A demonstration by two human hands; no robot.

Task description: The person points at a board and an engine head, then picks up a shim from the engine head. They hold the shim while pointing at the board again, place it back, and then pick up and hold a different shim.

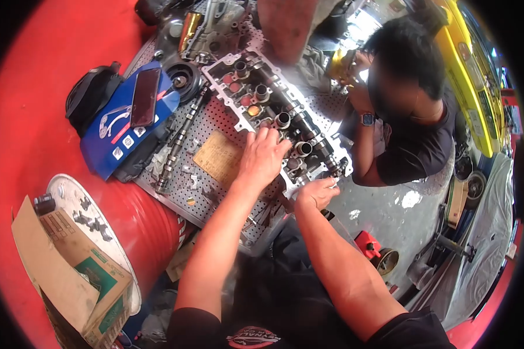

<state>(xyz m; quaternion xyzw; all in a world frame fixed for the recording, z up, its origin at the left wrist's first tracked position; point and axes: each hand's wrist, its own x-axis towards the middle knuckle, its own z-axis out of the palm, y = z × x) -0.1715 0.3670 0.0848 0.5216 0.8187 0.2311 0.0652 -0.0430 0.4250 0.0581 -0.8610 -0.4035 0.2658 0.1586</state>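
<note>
A silver engine cylinder head (243,110) lies slantwise over a perforated metal tray, with upright metal tubes along its middle. A camshaft (297,111) runs along its right side. My left hand (264,156) rests over its left edge, fingers bent and close together; their tips are hidden among the parts inside. My right hand (316,195) is closed at the near end of the head, beside the camshaft's end. What its fingers press on is partly hidden. A second camshaft (177,145) lies loose on the tray left of my left hand.
Brown cardboard (216,156) and small metal pieces lie on the perforated tray (206,195). A phone (145,98) rests on a blue box (102,154) at left. Another person (416,139) crouches close on the right. An open carton (70,270) stands lower left.
</note>
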